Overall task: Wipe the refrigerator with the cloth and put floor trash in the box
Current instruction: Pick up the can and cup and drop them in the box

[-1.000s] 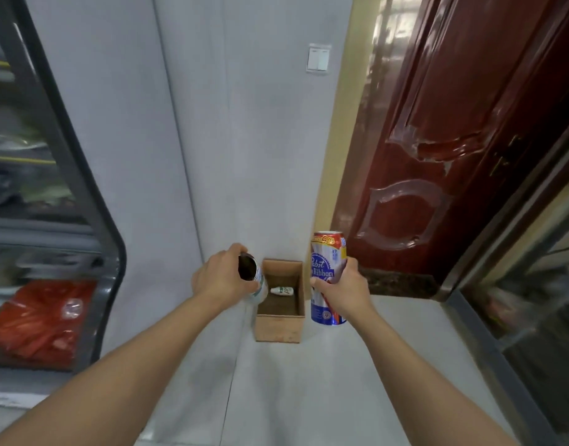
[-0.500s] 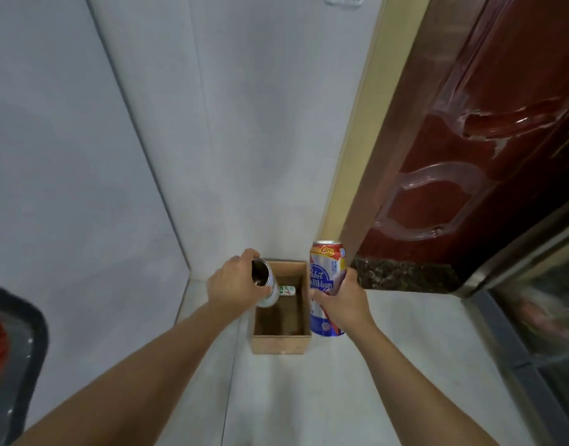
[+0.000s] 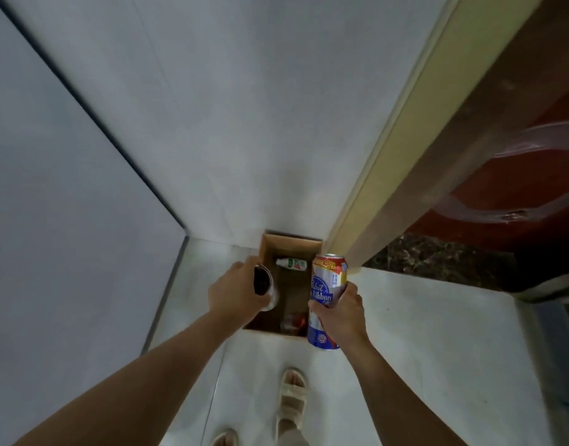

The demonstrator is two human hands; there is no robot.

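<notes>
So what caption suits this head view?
Left hand and right hand each hold a can over the cardboard box.

Lighting: dim, soft, even indoor light; source not in view. Colour cast cool and grey-blue on the pale grey wall panels [image 3: 212, 123] and the glossy pale tiled floor [image 3: 421, 349].

Glare: faint pale sheen on the floor at its left edge by the wall; streaky highlights on the glossy dark red wooden door [image 3: 540, 175] at the right edge.

Shadows: weak and diffuse; the inside of the open brown cardboard box [image 3: 291, 243] is dark, its near contents murky.

Sharpness: moderate; the printing on the tall red, white and blue drink can [image 3: 325, 294] is legible, though soft. Slight blur overall.

Distortion: strong wide-angle bending; wall seams and the cream door frame [image 3: 405, 130] splay outward toward the corners; forearms stretched at the bottom edge.
</notes>
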